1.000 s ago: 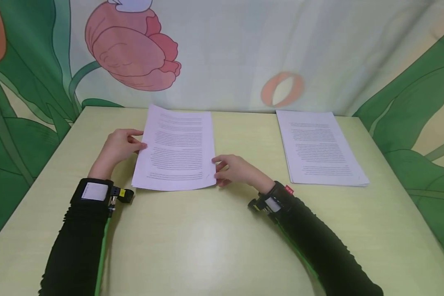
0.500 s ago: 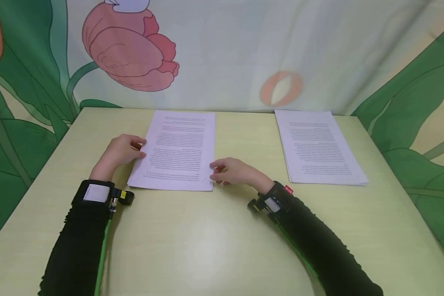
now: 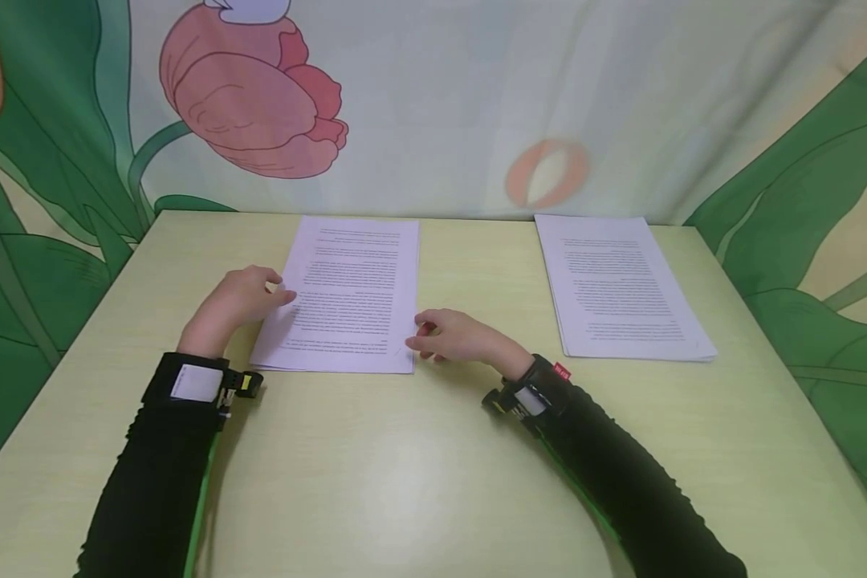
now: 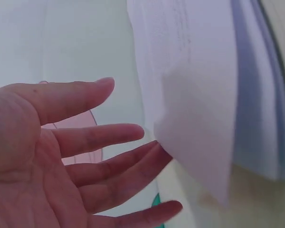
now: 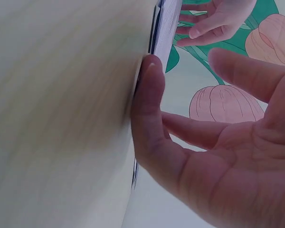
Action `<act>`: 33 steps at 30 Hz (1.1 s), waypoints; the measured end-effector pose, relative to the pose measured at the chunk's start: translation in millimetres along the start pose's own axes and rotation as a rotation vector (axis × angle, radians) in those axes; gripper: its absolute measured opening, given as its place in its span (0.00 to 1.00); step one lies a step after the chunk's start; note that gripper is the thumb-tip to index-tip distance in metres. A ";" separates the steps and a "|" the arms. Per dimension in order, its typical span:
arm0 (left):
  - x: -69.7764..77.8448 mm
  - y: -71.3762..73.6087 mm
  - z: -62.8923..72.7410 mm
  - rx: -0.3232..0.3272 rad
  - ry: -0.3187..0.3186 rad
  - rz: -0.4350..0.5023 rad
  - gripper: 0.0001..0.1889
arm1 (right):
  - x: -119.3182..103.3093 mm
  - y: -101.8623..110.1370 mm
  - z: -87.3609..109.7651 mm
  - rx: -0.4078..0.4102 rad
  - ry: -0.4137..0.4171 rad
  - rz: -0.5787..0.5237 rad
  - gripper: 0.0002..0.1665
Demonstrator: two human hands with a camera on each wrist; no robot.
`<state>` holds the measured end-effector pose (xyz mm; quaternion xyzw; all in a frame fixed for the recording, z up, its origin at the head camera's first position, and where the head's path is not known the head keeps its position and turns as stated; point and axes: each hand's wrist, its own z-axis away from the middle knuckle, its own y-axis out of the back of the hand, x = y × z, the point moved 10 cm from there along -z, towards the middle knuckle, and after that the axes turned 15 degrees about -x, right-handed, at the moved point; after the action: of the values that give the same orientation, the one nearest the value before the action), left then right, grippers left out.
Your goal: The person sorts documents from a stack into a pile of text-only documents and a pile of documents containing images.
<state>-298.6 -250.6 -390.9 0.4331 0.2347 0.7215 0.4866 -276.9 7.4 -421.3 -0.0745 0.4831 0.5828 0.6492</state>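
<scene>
A stack of printed sheets (image 3: 350, 281) lies left of centre on the table, its lower left corners slightly uneven. My left hand (image 3: 240, 301) is at its left edge, thumb over the top page. In the left wrist view, the fingers of the left hand (image 4: 47, 152) are spread and nearly straight, with nothing gripped, beside the loose edge of the paper (image 4: 194, 85). My right hand (image 3: 462, 335) is at the stack's lower right edge. The right wrist view has the right hand (image 5: 218, 137) with fingers bent against the sheet edges and the thumb held apart.
A second stack of printed sheets (image 3: 621, 293) lies to the right on the pale wooden table (image 3: 405, 482). Behind the table hangs a curtain (image 3: 433, 104) printed with flowers and leaves.
The top sheet, held by both hands and raised a second ago, now lies flat on the left stack. Both hands have let go of it and remain at its sides.
</scene>
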 end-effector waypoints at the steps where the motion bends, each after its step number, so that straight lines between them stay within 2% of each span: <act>1: 3.3 -0.2 1.1 -0.004 0.001 -0.012 0.31 | -0.4 0.4 0.7 0.001 0.000 0.005 0.27; 5: 14.4 -2.8 5.5 -0.036 -0.001 -0.057 0.31 | -2.7 1.7 3.7 0.000 0.008 0.014 0.21; 8: 19.1 -6.1 7.0 -0.058 0.002 -0.090 0.31 | -3.1 2.2 5.4 -0.003 0.010 0.010 0.22; 14: 26.1 -12.2 8.4 -0.089 0.007 -0.137 0.30 | -0.5 5.6 9.0 -0.009 -0.001 0.020 0.27; 18: 37.6 -15.0 6.9 -0.053 -0.043 -0.219 0.34 | 1.1 23.7 23.2 0.034 -0.004 0.047 0.35; 21: 46.2 -21.8 2.9 -0.037 -0.118 -0.292 0.37 | 5.6 57.9 49.3 0.163 -0.027 0.102 0.40; 24: 50.2 -31.5 0.2 -0.064 -0.175 -0.326 0.39 | 24.9 102.9 88.0 0.345 -0.110 0.142 0.43; 27: 52.2 -38.9 -0.9 -0.099 -0.202 -0.336 0.40 | 60.7 142.8 132.5 0.500 -0.244 0.133 0.47; 29: 54.2 -42.2 -1.5 -0.111 -0.221 -0.343 0.41 | 88.4 161.7 161.6 0.574 -0.337 0.121 0.48; 33: 57.7 -46.6 -1.5 -0.130 -0.231 -0.346 0.42 | 142.8 180.1 208.4 0.638 -0.521 0.123 0.44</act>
<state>-285.3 -178.9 -404.3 0.4339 0.2013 0.5864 0.6537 -334.3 298.4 -330.4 0.3093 0.4628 0.4408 0.7042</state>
